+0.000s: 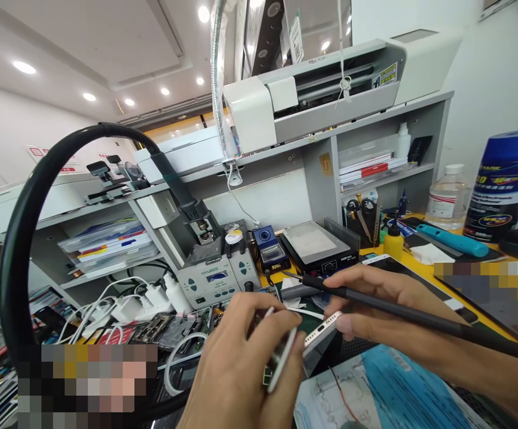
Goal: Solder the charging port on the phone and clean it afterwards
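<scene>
My left hand (236, 363) is closed around a thin white-edged phone part (283, 360), with a bit of green circuit board showing below its fingers. The fingers hide most of that part. Between my right thumb and fingers is the end of a phone housing (323, 328), its charging port and speaker holes facing me. My right hand (375, 292) also grips a long black pen-shaped tool (388, 307) whose thin metal tip points left. The housing and the white-edged part are close together; whether they are joined I cannot tell.
Behind my hands stand a hot-air station (218, 277), a small blue soldering station (267, 247) and a heating plate (316, 244). A white phone (411, 274) lies to the right, near a blue spray can (500, 185). A black flexible arm (12, 226) arches at left.
</scene>
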Available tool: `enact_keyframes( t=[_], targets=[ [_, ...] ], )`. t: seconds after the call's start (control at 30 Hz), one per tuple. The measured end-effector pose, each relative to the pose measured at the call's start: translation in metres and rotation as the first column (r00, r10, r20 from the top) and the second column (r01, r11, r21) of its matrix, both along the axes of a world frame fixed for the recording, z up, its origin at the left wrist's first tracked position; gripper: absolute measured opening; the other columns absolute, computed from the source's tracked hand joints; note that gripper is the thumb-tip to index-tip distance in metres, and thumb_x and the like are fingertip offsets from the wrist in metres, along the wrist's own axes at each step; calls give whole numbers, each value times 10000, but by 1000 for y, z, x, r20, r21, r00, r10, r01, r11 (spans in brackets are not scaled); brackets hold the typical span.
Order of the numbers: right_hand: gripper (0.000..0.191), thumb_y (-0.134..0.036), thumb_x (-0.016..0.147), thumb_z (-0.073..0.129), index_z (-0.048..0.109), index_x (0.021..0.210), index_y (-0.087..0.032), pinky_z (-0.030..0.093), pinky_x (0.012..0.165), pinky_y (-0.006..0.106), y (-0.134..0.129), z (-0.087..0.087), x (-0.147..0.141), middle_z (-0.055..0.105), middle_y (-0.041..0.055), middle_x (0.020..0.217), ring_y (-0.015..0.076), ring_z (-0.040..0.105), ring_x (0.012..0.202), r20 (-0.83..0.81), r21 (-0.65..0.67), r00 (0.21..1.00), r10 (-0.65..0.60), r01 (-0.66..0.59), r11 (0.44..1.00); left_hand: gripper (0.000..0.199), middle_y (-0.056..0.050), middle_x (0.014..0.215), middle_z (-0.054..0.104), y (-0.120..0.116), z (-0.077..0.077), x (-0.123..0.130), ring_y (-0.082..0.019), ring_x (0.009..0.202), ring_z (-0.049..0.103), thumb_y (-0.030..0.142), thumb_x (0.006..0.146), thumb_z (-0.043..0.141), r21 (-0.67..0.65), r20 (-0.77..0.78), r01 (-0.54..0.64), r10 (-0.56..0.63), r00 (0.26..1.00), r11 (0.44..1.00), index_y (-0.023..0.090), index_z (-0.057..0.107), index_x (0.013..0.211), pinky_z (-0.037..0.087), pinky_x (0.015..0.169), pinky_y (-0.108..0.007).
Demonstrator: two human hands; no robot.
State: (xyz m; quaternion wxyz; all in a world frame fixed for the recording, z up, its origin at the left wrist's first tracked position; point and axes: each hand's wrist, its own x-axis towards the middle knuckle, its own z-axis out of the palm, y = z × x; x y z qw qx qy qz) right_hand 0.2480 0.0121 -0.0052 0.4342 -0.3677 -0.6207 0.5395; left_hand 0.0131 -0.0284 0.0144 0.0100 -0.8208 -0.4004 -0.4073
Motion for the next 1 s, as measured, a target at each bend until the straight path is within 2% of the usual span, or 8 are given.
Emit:
enact_keyframes(
  t=[0.17, 0.33, 0.4, 0.53, 0.67, 0.73, 0.9, 1.0],
  targets=[
    [419, -436, 821, 806, 635, 1164, -266, 612, 708, 271, 1, -3, -9, 761, 9, 977, 141, 702, 744, -34, 27, 992, -121, 122, 992, 84, 6, 958, 687, 3, -1, -12, -164, 925, 667, 241, 968, 592, -211, 263, -10, 66, 963, 977, 269, 664, 934, 529, 775, -250],
    [423, -390, 820, 814, 626, 1183, -281, 624, 706, 282, 2, -14, -14, 773, 10, 986, 161, 706, 767, -57, 93, 978, -199, 204, 975, 123, -38, 1125, 715, -2, -11, -13, -218, 1052, 689, 223, 937, 600, -347, 233, 77, 6, 973, 935, 258, 717, 924, 532, 937, -362],
    [430, -367, 809, 826, 634, 1184, -280, 625, 698, 280, 2, -18, -16, 779, 16, 988, 164, 707, 761, -60, 108, 970, -235, 241, 965, 137, -47, 1176, 707, -4, -17, -9, -225, 1072, 692, 197, 918, 609, -366, 202, 100, -26, 979, 925, 258, 730, 940, 536, 934, -366],
    [430, -338, 791, 843, 643, 1165, -264, 629, 733, 292, 0, -18, -22, 786, 32, 991, 177, 722, 791, -124, 116, 963, -240, 255, 960, 192, -59, 1164, 701, -4, -24, 0, -194, 1015, 699, 169, 941, 590, -318, 194, 132, -72, 978, 939, 247, 735, 1039, 554, 888, -316],
    [420, -310, 812, 830, 624, 1175, -264, 599, 880, 325, -2, -14, -24, 784, 33, 1029, 207, 726, 975, -179, 123, 975, -130, 153, 981, 216, -93, 1200, 675, -4, -26, 2, -202, 1065, 677, 153, 976, 542, -219, 140, 91, -61, 988, 971, 217, 716, 1088, 550, 920, -318],
    [406, -311, 819, 821, 625, 1168, -245, 581, 920, 355, -2, -11, -21, 786, 47, 1028, 218, 725, 995, -180, 111, 982, -64, 85, 990, 233, -106, 1216, 665, -5, -30, 2, -205, 1085, 670, 135, 980, 527, -159, 93, 77, -63, 994, 984, 207, 703, 1115, 549, 942, -325],
    [373, -399, 838, 753, 633, 1120, -186, 615, 833, 426, 2, -8, -12, 790, 88, 952, 255, 749, 912, -217, -10, 975, 50, -53, 999, 292, -127, 1216, 676, -8, -50, 0, -229, 1091, 672, 83, 960, 526, -31, -60, 69, -70, 996, 997, 187, 653, 1201, 574, 954, -370],
    [288, -358, 887, 687, 626, 1103, -177, 626, 747, 425, 4, -6, -9, 772, 78, 892, 269, 756, 904, -193, -137, 979, 58, -86, 987, 273, -122, 1228, 686, -14, -61, -1, -242, 1080, 689, 110, 946, 536, -21, -97, 61, -63, 993, 998, 203, 657, 1173, 606, 917, -388]
  ],
)
